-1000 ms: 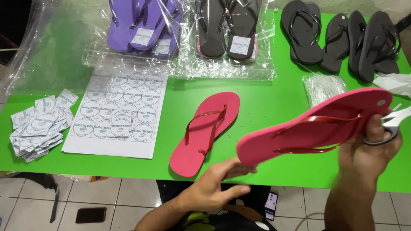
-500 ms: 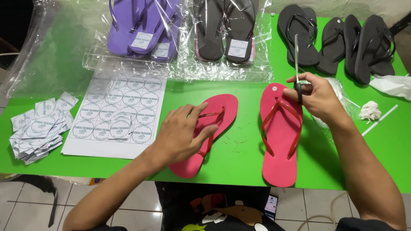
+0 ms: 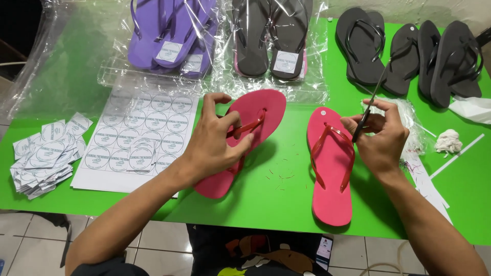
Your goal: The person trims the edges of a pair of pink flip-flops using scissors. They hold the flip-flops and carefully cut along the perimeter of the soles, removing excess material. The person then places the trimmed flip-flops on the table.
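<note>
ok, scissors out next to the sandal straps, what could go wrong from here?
1. The right hand holds the scissors with the tips up, right beside the right pink sandal; a slip could nick its strap.
2. The left hand grips the strap of the left pink sandal, which overlaps the sticker sheet; dragging it could shift or crease the sheet.
3. Small clippings on the green table could stick to the sandals.

Scissors (image 3: 369,110) handles hidden inside right hand (image 3: 381,138)
</note>
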